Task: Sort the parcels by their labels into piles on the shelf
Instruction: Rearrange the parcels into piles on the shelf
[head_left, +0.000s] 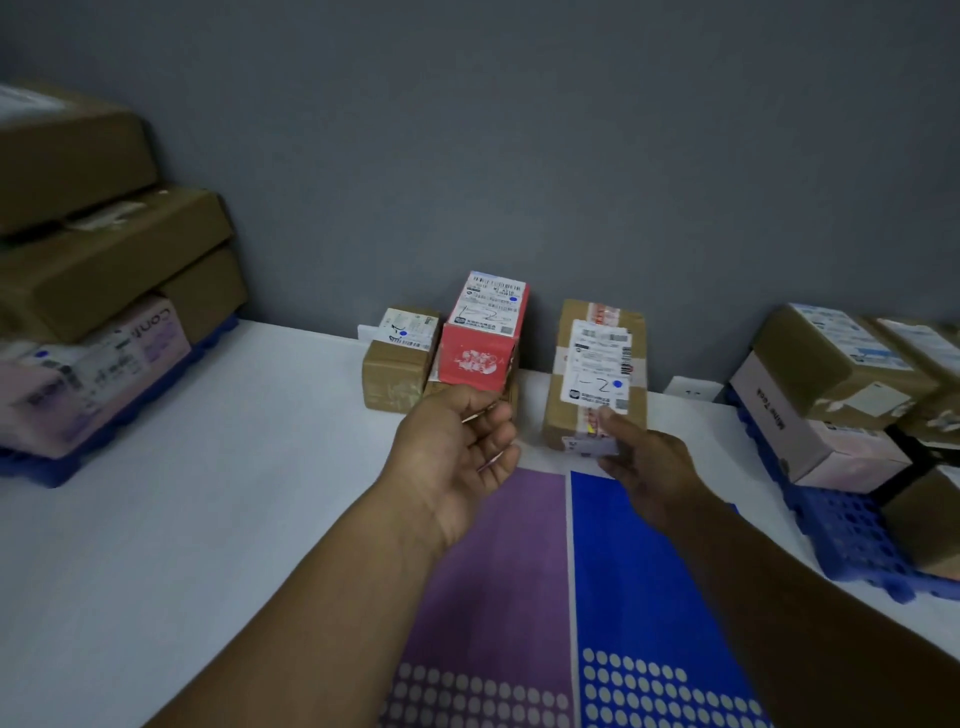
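Head view, down over shelf (208, 467)

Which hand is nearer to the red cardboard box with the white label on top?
Left. The left hand hovers just in front of the red cardboard box; the right hand is farther right, pinching the brown cardboard parcel.

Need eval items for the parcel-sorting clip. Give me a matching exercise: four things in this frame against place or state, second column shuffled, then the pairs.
1. red parcel
2. small brown parcel
3. tall brown parcel
4. left hand

A. gripped at its near end by the right hand
B. holds nothing, fingers loosely curled
C. stands between the two brown parcels
D. by the wall, left of the other two parcels

Pairs: 1-C, 2-D, 3-A, 4-B
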